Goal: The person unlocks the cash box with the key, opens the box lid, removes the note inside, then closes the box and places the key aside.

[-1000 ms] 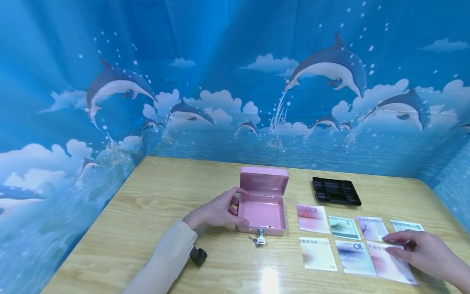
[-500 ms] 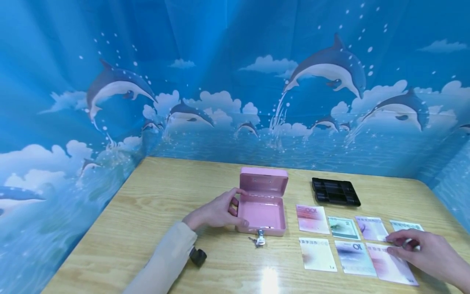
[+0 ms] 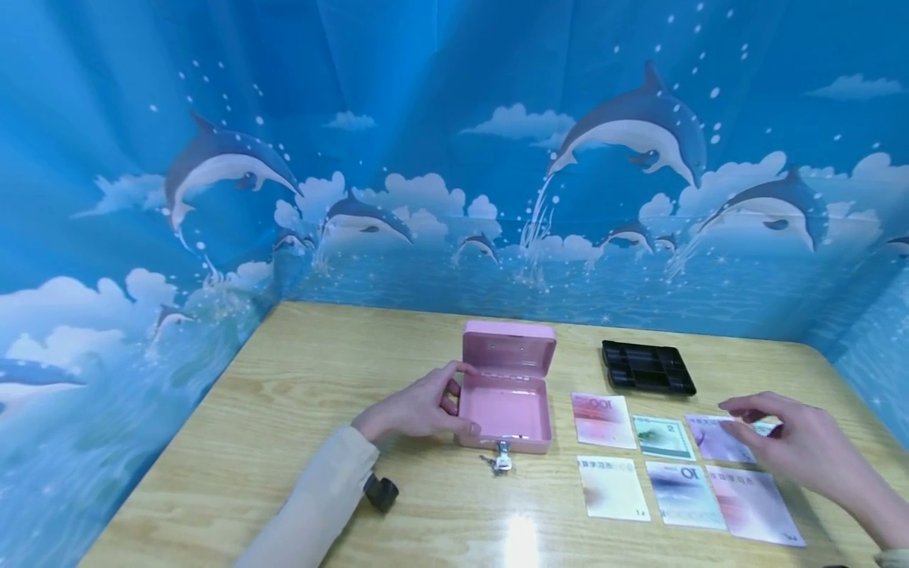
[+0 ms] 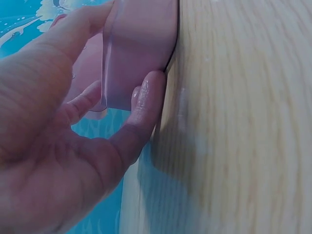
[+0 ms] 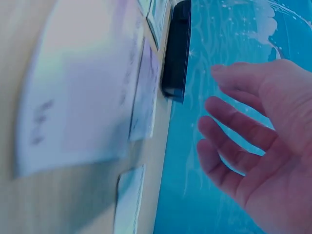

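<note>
My left hand [image 3: 419,406] holds the left side of a pink metal cash box [image 3: 507,409], whose lid stands up. In the left wrist view the thumb and fingers [image 4: 141,109] spread along the box's side wall. A small padlock [image 3: 503,457] with keys lies at the box's front edge. My right hand [image 3: 795,442] hovers over the right-hand banknotes, fingers loosely bent and nothing between them. Below and beside it lie a purple banknote [image 3: 712,442] and a pinkish banknote [image 3: 756,505]. A pale green banknote [image 3: 764,428] is mostly hidden behind the hand.
Further banknotes lie flat in two rows: a red 100 [image 3: 604,420], a green one [image 3: 663,438], a pale yellow one [image 3: 613,489] and a blue 10 [image 3: 685,495]. Behind them sits a black compartment tray [image 3: 649,371]. A dolphin-print curtain [image 3: 426,158] surrounds the wooden table.
My right hand has lifted off the banknotes at the right and moved up, away from me. My left hand has stayed on the cash box.
</note>
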